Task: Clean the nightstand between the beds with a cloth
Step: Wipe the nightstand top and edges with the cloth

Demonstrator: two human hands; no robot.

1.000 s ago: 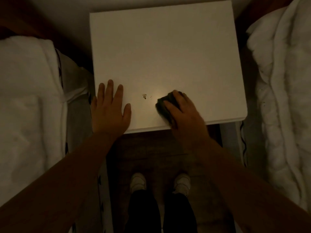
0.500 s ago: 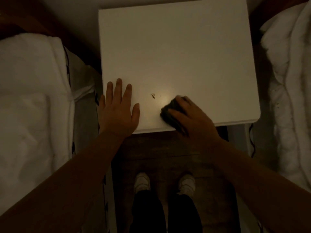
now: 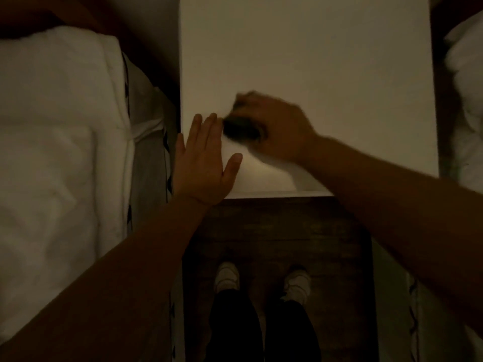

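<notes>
The white nightstand [image 3: 326, 61] fills the upper middle of the dim head view. My right hand [image 3: 277, 129], blurred by motion, presses a dark bunched cloth [image 3: 239, 128] onto the top near its front left corner. My left hand [image 3: 202, 163] lies flat with fingers spread on that corner, its fingertips next to the cloth. No crumbs show on the surface; the spot where the hand and cloth rest is hidden.
A bed with white bedding [image 3: 60, 152] runs along the left, and another white duvet [image 3: 467, 100] lies on the right. Dark wooden floor [image 3: 287, 231] lies below the nightstand's front edge, with my two feet in pale shoes [image 3: 227, 276].
My right hand swept the cloth leftwards across the small brown crumbs, up to my left hand's fingertips. The crumbs are no longer visible. The view moved closer and shifted left.
</notes>
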